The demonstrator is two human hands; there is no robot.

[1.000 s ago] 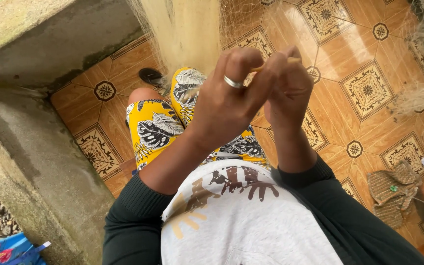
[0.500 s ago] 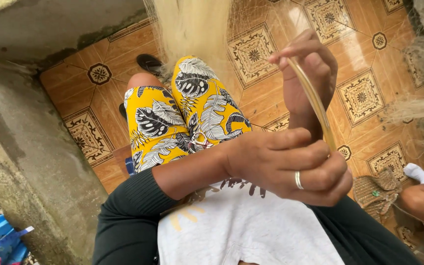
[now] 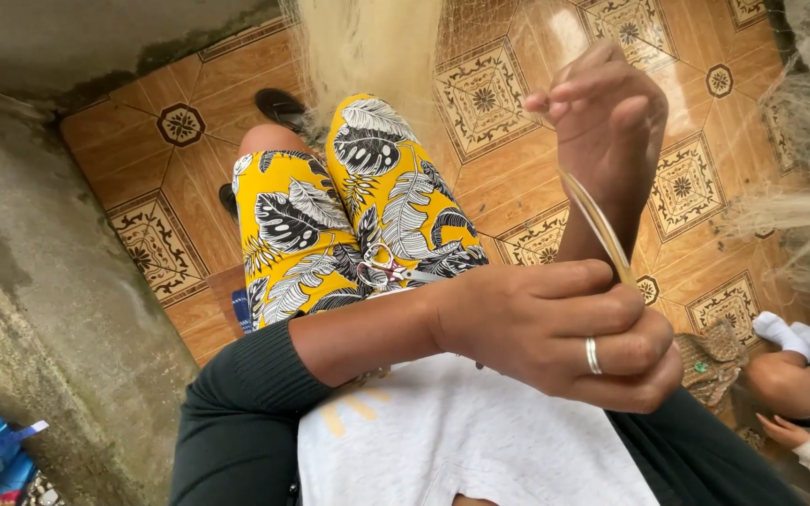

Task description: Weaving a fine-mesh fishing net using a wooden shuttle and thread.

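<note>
Up by the right hand (image 3: 611,122), a thin yellow netting needle (image 3: 597,225) slants down to the left hand (image 3: 555,337). The left hand's fingers (image 3: 611,361) are curled tight on the low end of the needle. The right hand's fingers (image 3: 578,89) are pinched together near the pale net (image 3: 377,47), maybe on a fine thread, but I cannot tell.

The needle looks thin and smooth, so it could slip out if the hold goes loose. The net threads are very fine, so they could tangle or catch on the ring (image 3: 592,356) if the hands pull fast.

Some things are hard to see. The thread between the hands is too thin to make out. The needle's low end is hidden inside the left hand. A small metal thing (image 3: 382,272) lies on the yellow leaf-print shorts (image 3: 330,225), perhaps little scissors. Another person (image 3: 799,375) is cut off at the right edge.
</note>
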